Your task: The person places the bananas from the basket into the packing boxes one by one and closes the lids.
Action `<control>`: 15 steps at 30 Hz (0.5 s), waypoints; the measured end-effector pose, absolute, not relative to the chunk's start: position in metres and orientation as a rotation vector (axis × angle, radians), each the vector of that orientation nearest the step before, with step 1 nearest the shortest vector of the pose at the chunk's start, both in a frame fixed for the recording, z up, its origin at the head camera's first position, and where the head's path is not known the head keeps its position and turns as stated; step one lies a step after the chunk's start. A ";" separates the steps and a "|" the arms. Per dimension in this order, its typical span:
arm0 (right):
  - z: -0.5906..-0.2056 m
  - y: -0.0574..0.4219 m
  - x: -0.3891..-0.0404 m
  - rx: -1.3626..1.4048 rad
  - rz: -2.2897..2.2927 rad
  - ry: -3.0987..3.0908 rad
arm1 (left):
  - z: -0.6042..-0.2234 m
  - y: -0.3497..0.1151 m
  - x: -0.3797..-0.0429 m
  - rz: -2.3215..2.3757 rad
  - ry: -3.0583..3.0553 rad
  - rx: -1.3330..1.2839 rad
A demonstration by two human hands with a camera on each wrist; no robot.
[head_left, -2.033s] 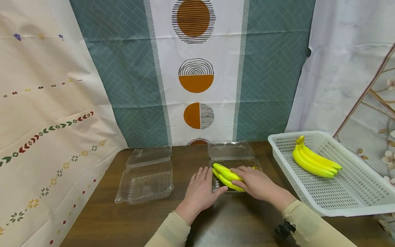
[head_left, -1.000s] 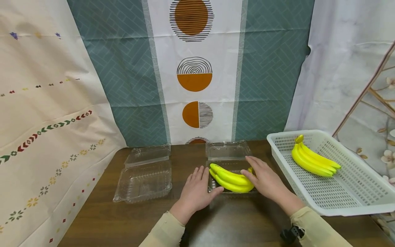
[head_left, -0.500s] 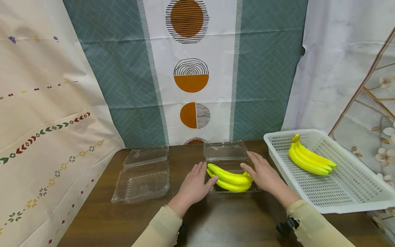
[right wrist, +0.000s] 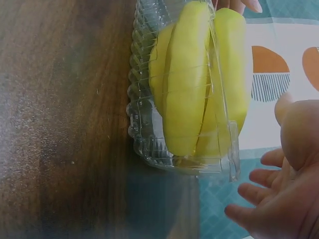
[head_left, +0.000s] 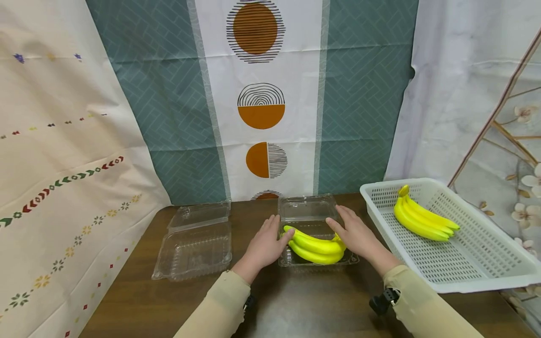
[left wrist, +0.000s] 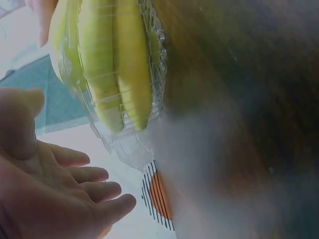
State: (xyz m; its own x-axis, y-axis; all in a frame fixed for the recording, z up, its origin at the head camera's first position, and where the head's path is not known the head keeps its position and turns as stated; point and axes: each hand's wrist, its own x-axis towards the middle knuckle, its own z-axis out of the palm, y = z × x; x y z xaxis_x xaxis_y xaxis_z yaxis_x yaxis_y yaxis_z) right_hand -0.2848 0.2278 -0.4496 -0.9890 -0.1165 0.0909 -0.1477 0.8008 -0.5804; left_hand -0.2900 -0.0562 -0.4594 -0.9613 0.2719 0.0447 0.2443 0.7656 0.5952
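Reader: Where are the hands?

Describer: In the head view, a person's left hand point(head_left: 265, 240) is just below the centre of the frame, and the right hand point(head_left: 355, 235) is off to its right. Tan sleeves point(head_left: 224, 298) run to the bottom edge.

Reader: Where are the bananas?

Describer: A yellow bunch of bananas point(head_left: 316, 247) lies inside a clear container point(head_left: 322, 227), lower centre, tips to the left and stem to the right. The lid point(head_left: 306, 207) is folded back at the far side.

Reader: Is either hand gripping?

Describer: Neither. Both are spread wide, fingers mostly straight, thumbs apart, one at each end of the container. The left thumb overlaps the banana tips from above; I cannot tell whether it touches them.

Reader: What surrounds them?

Describer: At lower left is a second clear container point(head_left: 195, 249), also folded back. At right, a white basket point(head_left: 486, 267) holds another banana bunch point(head_left: 422, 218). Both containers stand on a dark wooden table point(head_left: 304, 305), with patterned cloth point(head_left: 363, 108) hanging behind
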 end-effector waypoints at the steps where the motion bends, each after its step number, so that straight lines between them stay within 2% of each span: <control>1: -0.450 0.228 -0.285 0.215 0.957 -2.938 | -0.459 -0.056 -0.291 0.975 2.909 0.419; 15: -0.454 0.230 -0.295 0.219 0.967 -2.997 | -0.456 -0.054 -0.308 1.009 2.878 0.392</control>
